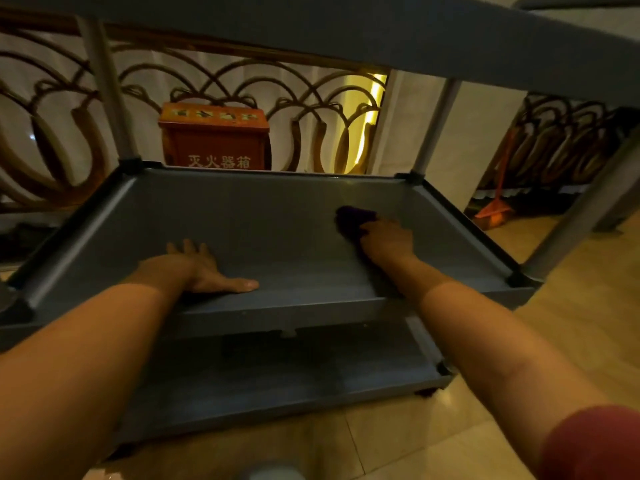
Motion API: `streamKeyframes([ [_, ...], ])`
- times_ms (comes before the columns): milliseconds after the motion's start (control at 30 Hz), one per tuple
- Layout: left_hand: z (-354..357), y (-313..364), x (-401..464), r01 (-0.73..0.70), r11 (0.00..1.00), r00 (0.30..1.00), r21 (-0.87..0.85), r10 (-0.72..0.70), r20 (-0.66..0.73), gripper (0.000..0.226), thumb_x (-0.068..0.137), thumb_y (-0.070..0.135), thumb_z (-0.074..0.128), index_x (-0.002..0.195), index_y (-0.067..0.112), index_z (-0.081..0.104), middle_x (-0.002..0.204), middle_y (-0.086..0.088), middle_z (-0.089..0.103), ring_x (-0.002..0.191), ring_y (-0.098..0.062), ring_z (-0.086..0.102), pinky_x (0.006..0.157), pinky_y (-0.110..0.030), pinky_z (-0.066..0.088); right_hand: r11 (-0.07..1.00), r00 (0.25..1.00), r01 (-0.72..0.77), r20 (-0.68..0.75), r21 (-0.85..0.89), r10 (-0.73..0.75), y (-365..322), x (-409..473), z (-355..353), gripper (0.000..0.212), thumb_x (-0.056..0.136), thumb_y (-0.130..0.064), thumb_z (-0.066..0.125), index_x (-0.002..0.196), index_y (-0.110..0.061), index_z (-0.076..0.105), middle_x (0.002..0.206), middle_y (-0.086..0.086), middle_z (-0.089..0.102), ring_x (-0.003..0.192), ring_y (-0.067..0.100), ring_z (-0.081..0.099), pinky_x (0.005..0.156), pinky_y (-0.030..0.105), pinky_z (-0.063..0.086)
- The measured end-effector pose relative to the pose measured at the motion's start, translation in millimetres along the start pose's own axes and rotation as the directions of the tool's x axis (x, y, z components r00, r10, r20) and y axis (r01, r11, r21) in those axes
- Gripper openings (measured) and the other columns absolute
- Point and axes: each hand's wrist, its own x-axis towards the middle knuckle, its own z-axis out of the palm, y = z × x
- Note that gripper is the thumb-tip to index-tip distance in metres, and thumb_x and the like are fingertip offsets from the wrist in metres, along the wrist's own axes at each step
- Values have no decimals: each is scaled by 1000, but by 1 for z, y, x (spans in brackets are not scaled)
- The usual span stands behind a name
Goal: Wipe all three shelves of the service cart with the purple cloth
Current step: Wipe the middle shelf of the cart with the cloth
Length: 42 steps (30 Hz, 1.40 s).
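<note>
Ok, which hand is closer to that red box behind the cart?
Left, though only slightly. The left hand lies flat on the middle shelf, just nearer than the red box. The right hand, holding the purple cloth, is further right.

- A red-orange wooden box (214, 136) with white Chinese characters stood against a dark curved scrollwork railing (62, 133).
- An orange broom (495, 206) leaned upright on the glossy tan tiled floor (571, 289).

Both forearms are bare from wrist to well past the elbow on the left. The left hand (194, 268) and right hand (389, 242) wear no gloves, rings or watch. A dark red sleeve (595, 445) covers the right upper arm.
</note>
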Motion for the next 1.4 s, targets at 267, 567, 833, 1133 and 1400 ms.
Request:
streamKeyframes([
  [267, -14, 16, -2, -133, 990, 991, -37, 133, -18, 157, 27, 107, 52, 157, 23, 26, 164, -10, 25, 147, -36, 27, 120, -57, 23, 959, 963, -232, 101, -160, 250, 61, -14, -24, 63, 96, -64, 36, 136, -19, 56, 144, 15, 51, 131, 38, 45, 107, 52, 41],
  [567, 3, 130, 15, -342, 938, 939, 60, 343, -12, 150, 39, 105, 49, 160, 30, -1, 169, -5, -7, 153, -41, -7, 116, -72, 8, 975, 968, 222, 118, -10, -220, 93, -13, -21, 55, 90, -65, 52, 141, -44, 48, 158, -2, 39, 145, 28, 33, 117, 50, 30],
  [833, 10, 136, 8, -295, 943, 955, 152, 296, 15, 137, 55, 103, 39, 159, 29, -10, 168, -5, -17, 153, -38, -15, 114, -75, 0, 967, 984, 159, -117, 199, -137, 94, 35, 2, 33, 94, -40, 58, 122, -25, 67, 123, 4, 69, 110, 26, 64, 93, 39, 50],
  [1133, 8, 136, 17, -266, 949, 964, 171, 262, 42, 140, 51, 106, 35, 157, 29, -16, 166, -5, -24, 151, -38, -21, 113, -77, -3, 978, 994, 80, -94, 193, -63, 65, 90, 11, 33, 98, -48, 51, 110, -24, 70, 112, 4, 70, 102, 25, 64, 96, 47, 52],
  [1400, 9, 143, 21, -231, 967, 973, 104, 226, 53, 153, 41, 107, 41, 158, 25, -14, 166, -10, -22, 150, -43, -20, 118, -70, 4, 994, 997, 9, 79, -107, 0, 160, 45, -17, 44, 100, -42, 47, 142, -33, 54, 145, 5, 54, 124, 30, 56, 99, 41, 46],
])
